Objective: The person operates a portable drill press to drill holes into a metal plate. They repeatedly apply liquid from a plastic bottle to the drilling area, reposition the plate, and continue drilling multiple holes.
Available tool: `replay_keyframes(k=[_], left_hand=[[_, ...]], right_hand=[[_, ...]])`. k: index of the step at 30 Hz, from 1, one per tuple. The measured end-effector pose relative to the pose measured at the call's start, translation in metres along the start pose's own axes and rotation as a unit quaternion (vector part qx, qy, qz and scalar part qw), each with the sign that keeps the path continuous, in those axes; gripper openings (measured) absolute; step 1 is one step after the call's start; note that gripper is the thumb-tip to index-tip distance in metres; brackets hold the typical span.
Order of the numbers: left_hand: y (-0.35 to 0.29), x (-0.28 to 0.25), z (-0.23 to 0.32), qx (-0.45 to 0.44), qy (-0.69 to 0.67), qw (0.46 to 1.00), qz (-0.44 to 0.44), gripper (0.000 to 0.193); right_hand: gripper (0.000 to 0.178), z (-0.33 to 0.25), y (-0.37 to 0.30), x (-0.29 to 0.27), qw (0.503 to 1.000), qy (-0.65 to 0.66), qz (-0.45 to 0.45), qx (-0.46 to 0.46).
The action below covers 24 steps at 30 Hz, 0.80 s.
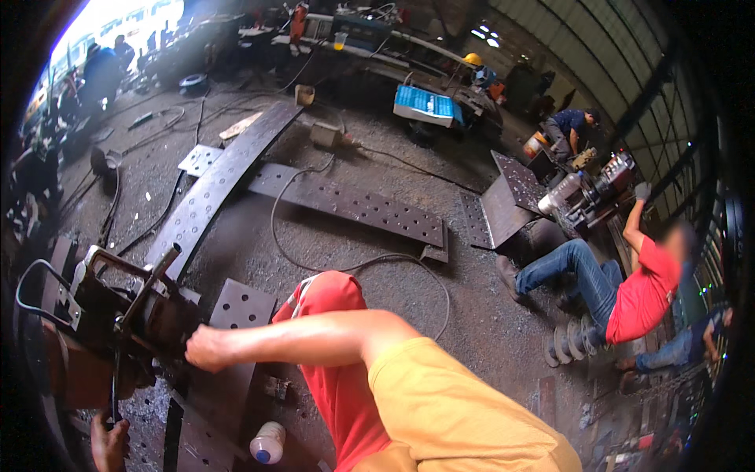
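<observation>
At the left stands a dark portable drilling machine [161,315] with a lever handle [149,285] and a looped cable on its side. My right hand [208,348] is closed like a fist against the machine's right side; what its fingers grip is hidden. Low at the left edge, my left hand [108,437] has its fingers curled round the lower end of a thin black hose [118,381] that hangs from the machine. Beneath and beside the machine lies a steel plate with holes [242,305]. Metal shavings [149,405] are scattered below it.
A capped plastic bottle [268,442] is near my knee. Long drilled plates [224,185] and a cable [275,228] lie ahead on the gritty floor. At right, a co-worker in a red shirt [645,287] sits by another machine [586,193]. A blue-topped box [427,105] stands farther back.
</observation>
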State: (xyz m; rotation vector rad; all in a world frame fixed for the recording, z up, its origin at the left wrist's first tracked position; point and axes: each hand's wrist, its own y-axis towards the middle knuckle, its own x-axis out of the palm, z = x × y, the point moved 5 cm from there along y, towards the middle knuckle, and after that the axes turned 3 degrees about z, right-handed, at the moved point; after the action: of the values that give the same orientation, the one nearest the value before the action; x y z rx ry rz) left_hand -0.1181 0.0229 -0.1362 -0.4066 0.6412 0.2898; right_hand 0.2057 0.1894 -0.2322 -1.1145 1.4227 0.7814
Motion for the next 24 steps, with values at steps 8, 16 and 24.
replay_keyframes(k=[8, 16, 24], left_hand=[[0.046, -0.004, -0.033, 0.062, 0.044, 0.997, 0.007, 0.054], [0.031, -0.006, -0.005, 0.035, 0.101, 0.993, 0.052, 0.054], [-0.012, -0.012, 0.03, -0.073, 0.216, 0.974, 0.019, 0.04]], right_hand=[[0.082, -0.086, -0.062, 0.202, 0.97, 0.188, -0.15, 0.026], [0.122, -0.158, -0.115, 0.24, 0.892, 0.423, -0.112, 0.111], [0.13, -0.15, -0.111, 0.251, 0.871, 0.485, -0.022, 0.07]])
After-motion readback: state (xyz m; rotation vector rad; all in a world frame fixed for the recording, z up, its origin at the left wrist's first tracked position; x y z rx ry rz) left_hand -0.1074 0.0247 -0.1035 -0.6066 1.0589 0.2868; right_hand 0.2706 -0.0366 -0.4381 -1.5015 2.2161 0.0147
